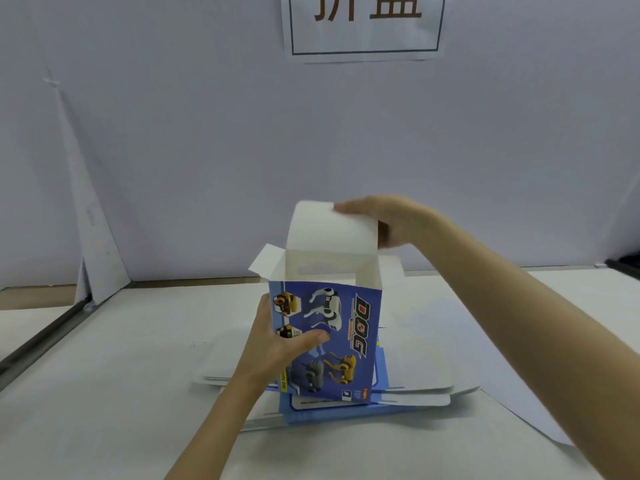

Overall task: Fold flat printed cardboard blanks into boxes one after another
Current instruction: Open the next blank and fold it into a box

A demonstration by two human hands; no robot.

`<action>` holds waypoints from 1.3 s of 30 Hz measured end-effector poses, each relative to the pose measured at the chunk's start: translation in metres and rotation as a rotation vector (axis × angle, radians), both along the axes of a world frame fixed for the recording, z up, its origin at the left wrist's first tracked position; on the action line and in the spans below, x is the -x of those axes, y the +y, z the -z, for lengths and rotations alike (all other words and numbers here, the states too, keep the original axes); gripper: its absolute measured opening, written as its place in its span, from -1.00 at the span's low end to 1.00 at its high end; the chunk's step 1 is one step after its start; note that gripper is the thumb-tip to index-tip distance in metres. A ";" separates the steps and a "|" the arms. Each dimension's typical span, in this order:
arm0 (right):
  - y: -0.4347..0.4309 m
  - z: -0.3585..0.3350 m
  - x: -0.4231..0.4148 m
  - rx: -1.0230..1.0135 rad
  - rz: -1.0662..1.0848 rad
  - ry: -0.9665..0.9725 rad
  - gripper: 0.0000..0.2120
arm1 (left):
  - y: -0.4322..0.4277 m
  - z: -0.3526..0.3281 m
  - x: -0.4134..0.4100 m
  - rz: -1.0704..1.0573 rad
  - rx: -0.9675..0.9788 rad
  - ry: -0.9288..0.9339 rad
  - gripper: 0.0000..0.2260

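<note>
A blue printed box (341, 344) with robot-dog pictures and the word DOG stands upright on the table, its top open and its white inside showing. My left hand (277, 337) grips its left edge, thumb across the printed front. My right hand (377, 220) holds the tall white lid flap (329, 228) at its top edge, and the flap curves toward me over the opening. A small side flap (265, 263) sticks out at the upper left. Under the box lies a stack of flat blanks (408, 396), white and light blue.
A white table (114, 393) carries everything. A white wall stands behind with a paper sign (363, 26) bearing dark characters. A metal rail (45, 337) runs along the left edge. A large white sheet (485, 393) lies at the right.
</note>
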State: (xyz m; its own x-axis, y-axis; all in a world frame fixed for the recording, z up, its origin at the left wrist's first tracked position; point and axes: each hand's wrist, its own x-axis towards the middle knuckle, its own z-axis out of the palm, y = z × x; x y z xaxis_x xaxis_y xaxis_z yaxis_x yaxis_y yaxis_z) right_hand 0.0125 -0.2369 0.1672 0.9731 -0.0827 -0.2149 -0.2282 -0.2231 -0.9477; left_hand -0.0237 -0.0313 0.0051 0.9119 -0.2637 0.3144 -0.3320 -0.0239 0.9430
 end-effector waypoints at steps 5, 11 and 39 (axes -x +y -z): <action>-0.005 0.068 0.010 -0.087 -0.182 0.480 -0.80 | -0.002 0.001 -0.001 -0.031 0.015 0.022 -0.39; -0.009 0.045 0.004 -0.079 -0.184 0.201 -0.82 | -0.002 0.004 -0.005 -0.050 0.015 0.023 -0.38; 0.023 -0.010 0.037 0.388 -0.189 -0.684 -0.86 | -0.007 0.007 -0.007 -0.038 0.075 0.036 -0.31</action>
State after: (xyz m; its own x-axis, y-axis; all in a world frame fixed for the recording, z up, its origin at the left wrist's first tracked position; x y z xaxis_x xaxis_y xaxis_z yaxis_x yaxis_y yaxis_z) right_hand -0.0247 -0.2141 0.1769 0.8836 0.1497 0.4436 0.4487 -0.5414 -0.7110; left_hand -0.0166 -0.0384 -0.0024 0.9320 -0.2050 0.2990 -0.2982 0.0355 0.9538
